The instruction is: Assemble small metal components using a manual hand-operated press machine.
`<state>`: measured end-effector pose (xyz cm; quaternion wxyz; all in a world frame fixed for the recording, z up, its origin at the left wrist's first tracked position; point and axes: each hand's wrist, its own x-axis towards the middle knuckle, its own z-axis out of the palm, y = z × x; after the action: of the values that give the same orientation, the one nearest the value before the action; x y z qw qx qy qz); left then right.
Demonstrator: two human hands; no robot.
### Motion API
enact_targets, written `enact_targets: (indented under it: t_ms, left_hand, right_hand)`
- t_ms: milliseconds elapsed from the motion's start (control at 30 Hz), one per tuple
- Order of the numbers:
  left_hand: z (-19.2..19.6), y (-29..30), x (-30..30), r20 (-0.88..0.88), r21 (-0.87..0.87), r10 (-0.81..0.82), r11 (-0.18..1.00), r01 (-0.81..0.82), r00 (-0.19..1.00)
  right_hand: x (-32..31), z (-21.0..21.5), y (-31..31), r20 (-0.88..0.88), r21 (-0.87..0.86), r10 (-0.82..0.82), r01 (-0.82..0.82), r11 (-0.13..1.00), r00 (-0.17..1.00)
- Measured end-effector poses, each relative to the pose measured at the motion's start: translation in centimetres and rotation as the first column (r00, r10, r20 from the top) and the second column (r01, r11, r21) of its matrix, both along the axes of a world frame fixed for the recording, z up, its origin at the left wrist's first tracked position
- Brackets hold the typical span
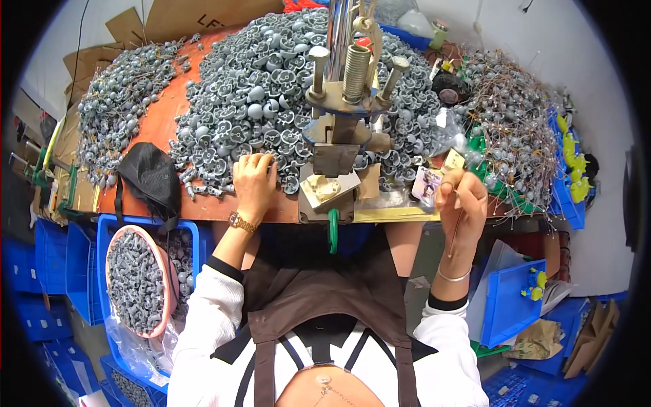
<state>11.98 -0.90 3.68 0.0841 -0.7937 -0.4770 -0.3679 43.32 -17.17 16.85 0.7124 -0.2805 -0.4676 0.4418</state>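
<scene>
My left hand [255, 182] reaches to the near edge of a big pile of grey plastic half-round shells [251, 95]. Its fingers are curled down together there, and what they grip, if anything, is hidden. To the right of the press, my right hand [466, 203] is raised with fingers pinched; a thin brownish wire [453, 234] hangs from them toward the wrist. Between the hands stands a metal bench press [337, 154] with a spring and bolts. Under its ram lies a pale metal block with a fixture [328, 190], and a green handle [333, 232] sticks out in front.
A heap of wired grey parts [508, 115] covers the table's right; another [122, 102] lies at the left. A black mesh cap [150, 180] rests by the left front edge. Below it, a pink basin [167, 285] of small grey parts sits in a blue crate [103, 244].
</scene>
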Motion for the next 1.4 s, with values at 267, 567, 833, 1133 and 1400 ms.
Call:
enact_targets:
  t_ms: [267,567,833,1133,1400]
  left_hand:
    - [1.8,-4.6,2.8,0.321,-0.071,-0.572,0.78,0.621,0.755]
    - [2.1,-4.4,3.8,0.239,-0.146,-0.666,0.695,0.704,0.707]
    - [0.3,-3.2,-3.6,-0.05,-0.16,0.115,0.979,-0.122,0.992]
    - [-1.1,-4.9,-5.3,-0.136,-0.139,0.061,0.987,-0.08,0.989]
    - [0.7,-7.7,-0.8,0.567,-0.331,-0.102,0.881,0.339,0.817]
  right_hand:
    - [-3.7,-3.8,-1.4,0.143,-0.097,-0.141,0.155,0.983,0.98]
    - [-6.3,-3.9,-1.9,0.3,-0.23,-0.086,0.16,0.96,0.95]
    - [-7.2,-4.3,-1.5,0.268,-0.298,0.059,0.024,0.954,0.962]
    - [-8.4,-6.3,-0.2,0.469,-0.4,0.047,0.165,0.901,0.882]
    - [-12.6,-8.4,1.0,0.727,0.024,-0.237,0.322,0.946,0.644]
